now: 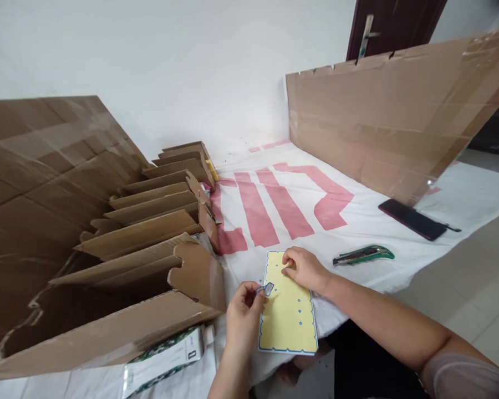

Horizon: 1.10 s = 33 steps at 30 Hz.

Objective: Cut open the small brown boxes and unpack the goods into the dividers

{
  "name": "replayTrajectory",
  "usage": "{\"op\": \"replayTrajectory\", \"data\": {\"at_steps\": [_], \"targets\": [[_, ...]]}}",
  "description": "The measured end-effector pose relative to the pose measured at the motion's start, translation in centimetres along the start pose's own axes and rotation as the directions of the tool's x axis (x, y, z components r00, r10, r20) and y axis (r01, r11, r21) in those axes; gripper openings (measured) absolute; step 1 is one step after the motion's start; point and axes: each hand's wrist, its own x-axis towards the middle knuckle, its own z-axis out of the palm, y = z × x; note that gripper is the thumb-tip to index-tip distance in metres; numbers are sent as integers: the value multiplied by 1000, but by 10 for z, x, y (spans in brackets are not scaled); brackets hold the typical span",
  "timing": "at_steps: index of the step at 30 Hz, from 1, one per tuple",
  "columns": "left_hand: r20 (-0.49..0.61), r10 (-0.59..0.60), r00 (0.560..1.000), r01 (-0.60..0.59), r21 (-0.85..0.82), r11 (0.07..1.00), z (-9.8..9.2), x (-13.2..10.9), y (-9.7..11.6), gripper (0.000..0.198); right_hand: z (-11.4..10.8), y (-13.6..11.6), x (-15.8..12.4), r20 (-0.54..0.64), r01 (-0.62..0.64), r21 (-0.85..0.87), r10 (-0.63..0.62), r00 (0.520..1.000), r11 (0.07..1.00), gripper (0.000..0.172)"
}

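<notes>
A yellow card [286, 321] with a scalloped blue border and several small blue diamond marks lies flat at the near edge of the cloth-covered table. My left hand [244, 313] is at the card's left side, thumb and fingers pinching a small pale cutout [268, 288] with a dark blue outline, which looks like a sticker. Over the card's upper right part is my right hand [303, 270], its fingers curled and closed together. Whatever those fingertips hold, if anything, is too small to make out.
A green utility knife [363, 254] and a black phone [413, 218] lie to the right. Cardboard dividers [145, 233] form a row of slots on the left, with a white-and-green tube [166, 360] in front. A tall cardboard panel [382, 116] stands at the right.
</notes>
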Motion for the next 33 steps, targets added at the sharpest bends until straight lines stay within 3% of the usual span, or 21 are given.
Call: {"op": "replayTrajectory", "data": {"at_steps": [5,8,13,15,18,22,27,33], "targets": [[5,-5,1000,5,-26,1000,1,0,2,32,0,-1,0,52,70,-28,-69,996,997,15],[6,-5,1000,5,-37,999,1,0,1,32,-1,-1,-1,23,92,-13,-92,995,996,17],[-59,-37,998,31,-104,994,2,2,0,40,-2,-3,-2,111,140,-30,-136,984,990,18],[-75,-50,996,41,-115,993,2,2,0,43,-3,-4,-2,87,134,-21,-132,987,991,17],[-45,-49,998,45,-78,996,1,2,-1,44,-3,-7,-4,12,197,121,-200,980,973,11],[20,-15,1000,15,-2,1000,0,1,-2,36,-1,-13,-9,68,257,348,-298,952,902,20],[58,-21,998,21,2,1000,1,1,-3,36,-1,-19,-12,134,250,337,-309,942,908,7],[84,-22,996,18,53,998,1,1,1,32,-2,-16,-11,108,354,279,-396,912,893,9]]}}
